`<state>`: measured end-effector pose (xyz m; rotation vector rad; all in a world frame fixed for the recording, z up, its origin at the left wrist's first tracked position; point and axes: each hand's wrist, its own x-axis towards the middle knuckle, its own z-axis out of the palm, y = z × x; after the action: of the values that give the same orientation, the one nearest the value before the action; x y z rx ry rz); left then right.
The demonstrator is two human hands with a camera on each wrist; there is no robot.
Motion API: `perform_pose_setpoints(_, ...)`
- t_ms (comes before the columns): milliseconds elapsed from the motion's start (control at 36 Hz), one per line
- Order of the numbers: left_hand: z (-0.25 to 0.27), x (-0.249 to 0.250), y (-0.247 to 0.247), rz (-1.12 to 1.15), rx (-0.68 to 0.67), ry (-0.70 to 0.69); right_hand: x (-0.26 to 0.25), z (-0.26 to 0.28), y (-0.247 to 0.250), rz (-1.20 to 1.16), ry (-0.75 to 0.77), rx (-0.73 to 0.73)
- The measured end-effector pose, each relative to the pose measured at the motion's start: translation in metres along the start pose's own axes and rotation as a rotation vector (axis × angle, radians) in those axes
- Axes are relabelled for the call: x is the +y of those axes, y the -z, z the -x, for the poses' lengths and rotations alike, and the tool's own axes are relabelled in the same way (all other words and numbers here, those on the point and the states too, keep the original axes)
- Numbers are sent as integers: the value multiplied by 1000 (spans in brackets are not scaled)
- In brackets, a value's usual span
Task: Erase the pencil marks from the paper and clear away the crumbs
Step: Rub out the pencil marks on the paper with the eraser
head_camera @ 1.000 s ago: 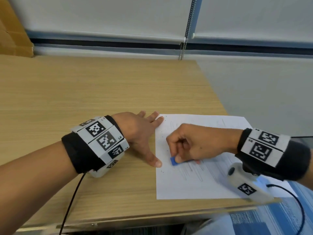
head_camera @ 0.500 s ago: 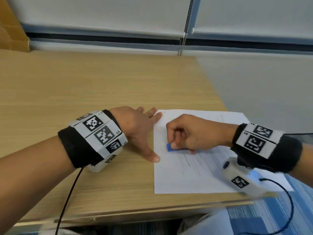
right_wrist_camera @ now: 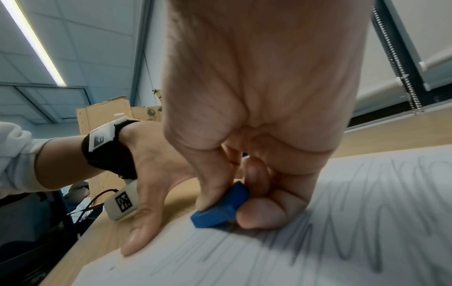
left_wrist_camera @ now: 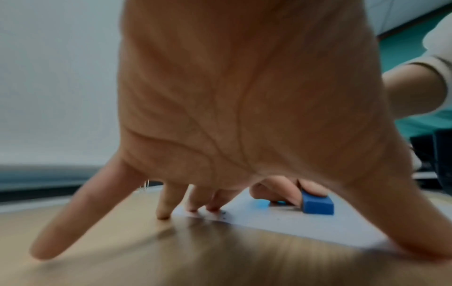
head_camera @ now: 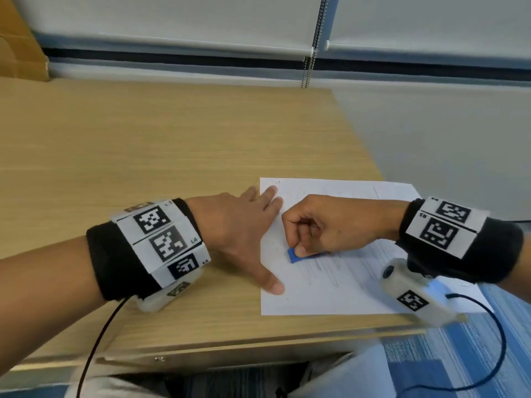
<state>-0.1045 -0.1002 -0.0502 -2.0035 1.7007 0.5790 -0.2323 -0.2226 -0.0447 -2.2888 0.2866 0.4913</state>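
A white sheet of paper (head_camera: 339,294) with grey pencil scribbles (right_wrist_camera: 354,241) lies at the desk's front right corner. My right hand (head_camera: 321,231) pinches a small blue eraser (head_camera: 294,255) between thumb and fingers and presses it on the sheet's left part. The eraser (right_wrist_camera: 220,208) shows under the thumb in the right wrist view, and again as the eraser (left_wrist_camera: 316,203) in the left wrist view. My left hand (head_camera: 244,225) lies flat and spread, its fingertips (left_wrist_camera: 190,210) and thumb on the paper's left edge. A few dark specks sit on the paper near the left edge.
The wooden desk (head_camera: 158,145) stretches away to the left and back. A cardboard box (head_camera: 17,47) stands at the far left corner. Roller blinds with a bead chain (head_camera: 311,53) hang behind. The desk's front edge (head_camera: 258,340) runs just below the paper.
The right hand has rubbed the eraser up and then back down over the left part of the sheet. The left hand has stayed pressed on the paper's edge.
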Motion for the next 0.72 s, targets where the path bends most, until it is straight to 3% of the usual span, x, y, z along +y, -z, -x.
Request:
perform_pose_setpoints(111,-2,-2,-1,-23,2,18,4,4,-4,-25,17,48)
perform_pose_setpoints(250,-3,1,1,-71,-21,34,0,9,-4,8,22,-60)
perform_pose_setpoints(389,-2,2,3,-71,-36,44,5,5,-3,20,8,160)
perform_pose_setpoints(556,-2,3,5,-55,-62,52,3,23,-13,1,22,-122)
perform_pose_setpoints(667,-2,1,2,-56,-44,46,7,11,-8,42,15,118)
perform_pose_setpoints(722,-2,1,2,-59,-43,50,10,10,-7,36,27,167)
